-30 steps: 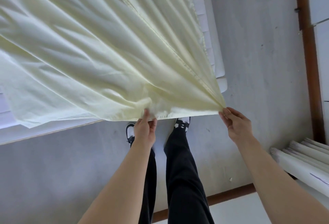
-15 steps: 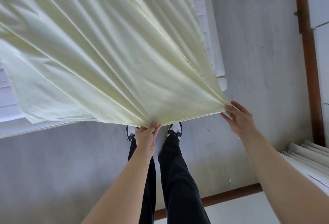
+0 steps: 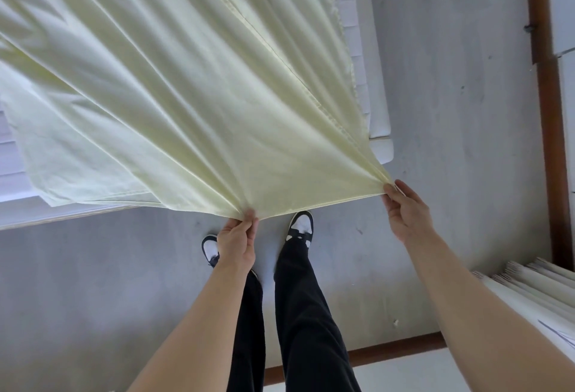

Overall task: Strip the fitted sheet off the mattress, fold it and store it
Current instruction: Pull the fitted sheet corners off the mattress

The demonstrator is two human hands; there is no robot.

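The pale yellow fitted sheet is stretched taut from the bed toward me, fanning in long pleats over the white mattress. My left hand pinches the sheet's near edge at the centre, above my feet. My right hand grips the sheet's gathered corner at the right, just off the mattress's near corner. Between the two hands the sheet's edge runs straight and tight. Most of the mattress is hidden under the cloth.
I stand on a grey floor beside the bed's wooden edge. A brown wooden skirting runs along the right wall. Several white rolled tubes lie at the right. My legs and black-and-white shoes are below the sheet.
Both hands have drawn the sheet edge nearer and lower, and the right hand has moved outward to the right. The edge between them is now pulled straighter.
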